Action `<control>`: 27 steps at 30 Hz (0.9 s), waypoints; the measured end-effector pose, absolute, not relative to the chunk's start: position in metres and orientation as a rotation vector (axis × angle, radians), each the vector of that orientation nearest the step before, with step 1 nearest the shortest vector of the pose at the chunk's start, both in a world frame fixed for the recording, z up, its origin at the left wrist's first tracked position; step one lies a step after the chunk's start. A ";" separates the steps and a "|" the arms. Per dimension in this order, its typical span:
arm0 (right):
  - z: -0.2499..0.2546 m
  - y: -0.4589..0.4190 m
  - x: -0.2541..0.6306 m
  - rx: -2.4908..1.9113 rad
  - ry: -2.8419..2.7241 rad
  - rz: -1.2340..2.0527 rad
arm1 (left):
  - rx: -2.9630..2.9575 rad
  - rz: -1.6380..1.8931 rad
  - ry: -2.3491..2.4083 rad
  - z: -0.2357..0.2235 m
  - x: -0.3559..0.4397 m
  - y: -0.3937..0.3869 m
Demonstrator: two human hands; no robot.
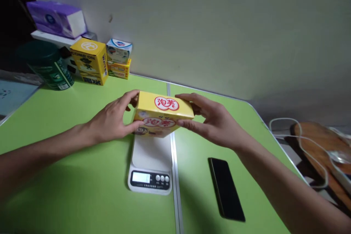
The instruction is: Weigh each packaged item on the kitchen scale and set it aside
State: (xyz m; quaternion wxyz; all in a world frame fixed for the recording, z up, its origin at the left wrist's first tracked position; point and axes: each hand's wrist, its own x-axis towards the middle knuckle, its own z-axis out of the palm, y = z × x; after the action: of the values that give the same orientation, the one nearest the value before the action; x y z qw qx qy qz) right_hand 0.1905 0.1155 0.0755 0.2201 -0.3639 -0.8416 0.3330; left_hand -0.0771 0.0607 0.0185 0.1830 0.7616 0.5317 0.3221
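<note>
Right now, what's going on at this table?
Someone's left hand and right hand grip a yellow box from either side, over the far part of a white scale. Whether the box touches the scale, I can't tell. The scale's display is lit, but too blurred to read. A black phone lies to the right on the green table.

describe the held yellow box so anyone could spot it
On the green table lies a white scale. Over its far end, left hand and right hand grip the yellow box. Unlike the boxes behind, it is held, showing red characters on white.
</note>
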 end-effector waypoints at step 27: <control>0.001 0.088 0.235 -1.292 -2.392 1.351 | 2.068 0.339 1.468 -0.037 -0.101 0.026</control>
State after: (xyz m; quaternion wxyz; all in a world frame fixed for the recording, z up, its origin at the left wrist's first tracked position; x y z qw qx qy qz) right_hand 0.2347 0.0878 0.0015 0.0527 -0.4250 -0.7869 0.4443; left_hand -0.1011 0.0256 -0.0375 0.2875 0.7741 0.5495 0.1268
